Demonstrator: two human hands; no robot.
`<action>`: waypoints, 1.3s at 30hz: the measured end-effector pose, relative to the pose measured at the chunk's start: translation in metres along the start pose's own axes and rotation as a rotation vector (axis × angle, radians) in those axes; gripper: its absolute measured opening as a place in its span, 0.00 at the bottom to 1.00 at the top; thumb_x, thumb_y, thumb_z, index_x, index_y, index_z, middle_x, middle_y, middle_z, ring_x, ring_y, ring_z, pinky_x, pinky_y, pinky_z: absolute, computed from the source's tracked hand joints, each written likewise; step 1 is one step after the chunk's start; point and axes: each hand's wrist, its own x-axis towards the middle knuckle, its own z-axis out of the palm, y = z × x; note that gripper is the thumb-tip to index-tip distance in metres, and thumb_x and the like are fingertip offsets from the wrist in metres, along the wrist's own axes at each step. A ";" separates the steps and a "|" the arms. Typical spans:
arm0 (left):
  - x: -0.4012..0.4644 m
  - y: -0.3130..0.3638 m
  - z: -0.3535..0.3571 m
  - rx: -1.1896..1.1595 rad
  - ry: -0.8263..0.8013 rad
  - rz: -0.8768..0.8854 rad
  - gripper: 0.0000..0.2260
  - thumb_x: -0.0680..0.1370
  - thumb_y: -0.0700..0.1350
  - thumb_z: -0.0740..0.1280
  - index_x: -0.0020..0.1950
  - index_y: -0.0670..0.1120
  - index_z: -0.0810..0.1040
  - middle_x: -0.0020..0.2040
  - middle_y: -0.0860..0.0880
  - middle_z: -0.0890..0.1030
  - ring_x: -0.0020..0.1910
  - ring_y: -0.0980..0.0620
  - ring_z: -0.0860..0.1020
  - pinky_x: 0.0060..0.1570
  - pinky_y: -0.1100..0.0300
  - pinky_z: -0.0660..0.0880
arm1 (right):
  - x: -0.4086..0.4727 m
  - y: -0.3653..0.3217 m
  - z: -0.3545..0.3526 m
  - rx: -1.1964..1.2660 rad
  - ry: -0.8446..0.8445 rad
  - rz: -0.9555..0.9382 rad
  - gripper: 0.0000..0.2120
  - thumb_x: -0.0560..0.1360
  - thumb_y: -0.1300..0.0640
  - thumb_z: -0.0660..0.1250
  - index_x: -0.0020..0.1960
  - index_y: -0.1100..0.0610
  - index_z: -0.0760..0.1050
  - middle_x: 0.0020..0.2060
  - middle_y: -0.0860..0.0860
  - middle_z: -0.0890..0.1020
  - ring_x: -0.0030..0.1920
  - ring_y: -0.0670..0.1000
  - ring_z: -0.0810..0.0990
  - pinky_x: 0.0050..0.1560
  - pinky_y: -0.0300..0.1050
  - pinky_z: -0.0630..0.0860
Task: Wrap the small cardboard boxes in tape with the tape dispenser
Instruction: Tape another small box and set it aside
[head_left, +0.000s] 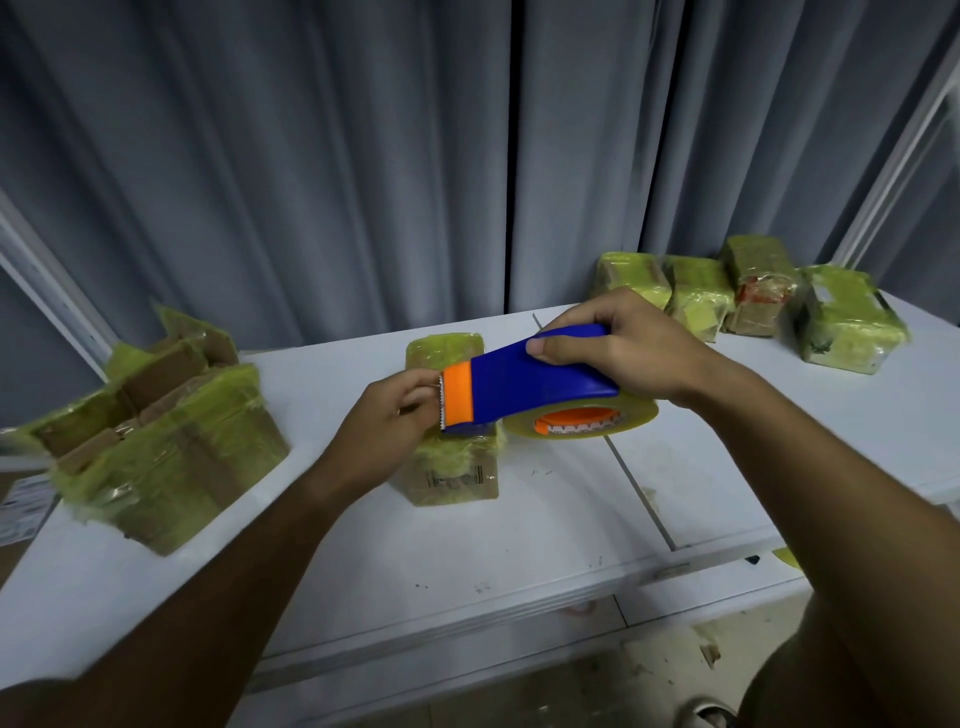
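Here, right hand (618, 348) grip around tape dispenser (524, 382), left hand (387, 415) pinching its tape.

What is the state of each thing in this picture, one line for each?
Tape dispenser: held above the middle box.
Middle box: upright, partly taped.
Right hand: grips dispenser.
Left hand: pinches at the dispenser's blade.
Open carton: flaps open.
Four far boxes: wrapped.

Blue-orange tape dispenser (524, 387) over upright taped box (451, 467).
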 end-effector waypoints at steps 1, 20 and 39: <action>0.000 0.002 -0.001 -0.032 -0.034 -0.024 0.08 0.82 0.46 0.62 0.58 0.56 0.77 0.53 0.58 0.82 0.54 0.62 0.80 0.47 0.66 0.78 | 0.000 0.000 0.000 0.009 -0.008 -0.008 0.11 0.77 0.44 0.70 0.51 0.50 0.84 0.43 0.44 0.88 0.45 0.47 0.87 0.43 0.43 0.81; -0.015 0.010 -0.017 -0.024 -0.015 -0.236 0.07 0.80 0.47 0.66 0.43 0.53 0.80 0.36 0.62 0.82 0.40 0.67 0.80 0.34 0.72 0.74 | -0.002 -0.003 0.008 0.077 -0.110 -0.058 0.20 0.69 0.39 0.68 0.54 0.51 0.84 0.46 0.45 0.88 0.48 0.48 0.87 0.43 0.40 0.82; -0.020 -0.003 -0.032 0.273 0.061 -0.253 0.13 0.80 0.39 0.65 0.38 0.52 0.78 0.41 0.56 0.81 0.43 0.59 0.78 0.43 0.65 0.73 | -0.001 0.009 -0.003 0.013 -0.148 0.054 0.20 0.68 0.37 0.69 0.47 0.52 0.84 0.41 0.47 0.88 0.43 0.50 0.86 0.41 0.42 0.78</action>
